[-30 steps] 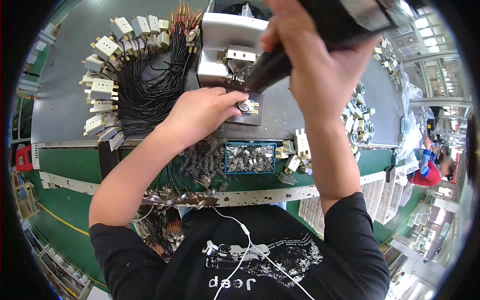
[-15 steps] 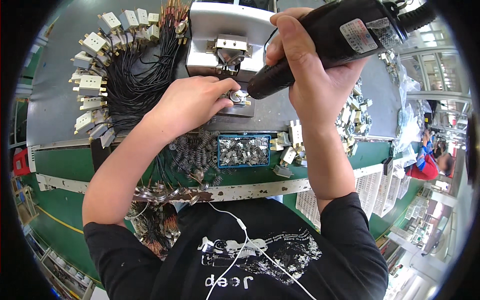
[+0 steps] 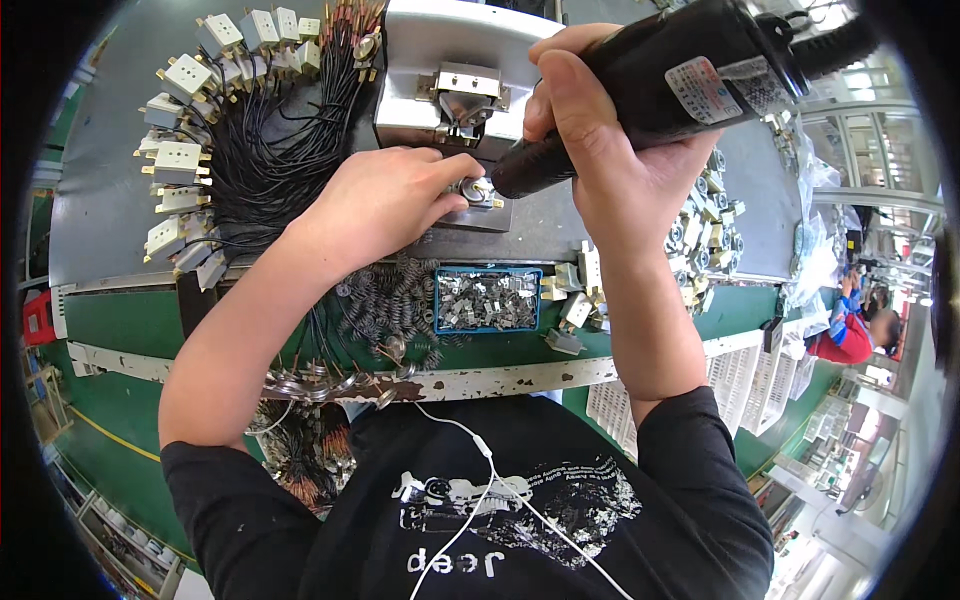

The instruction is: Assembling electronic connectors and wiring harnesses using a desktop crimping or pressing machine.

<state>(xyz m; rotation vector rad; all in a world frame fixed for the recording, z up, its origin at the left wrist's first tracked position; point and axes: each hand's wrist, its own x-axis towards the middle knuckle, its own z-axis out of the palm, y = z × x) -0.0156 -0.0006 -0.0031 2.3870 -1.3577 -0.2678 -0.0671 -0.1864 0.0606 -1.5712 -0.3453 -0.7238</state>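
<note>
The right hand was wrapped around one black driver, its tip down on one small part. The left hand pinched that part on the fixture. One blue tray of clips lay just below both hands, loose springs beside it.

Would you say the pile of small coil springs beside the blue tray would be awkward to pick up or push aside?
Probably awkward. The coil springs lie heaped and overlapping, so they would likely snag and lift in clumps. They look small and thin-wired, so likely light and apt to scatter or roll if pushed. The blue tray right beside them might stop some.
</note>
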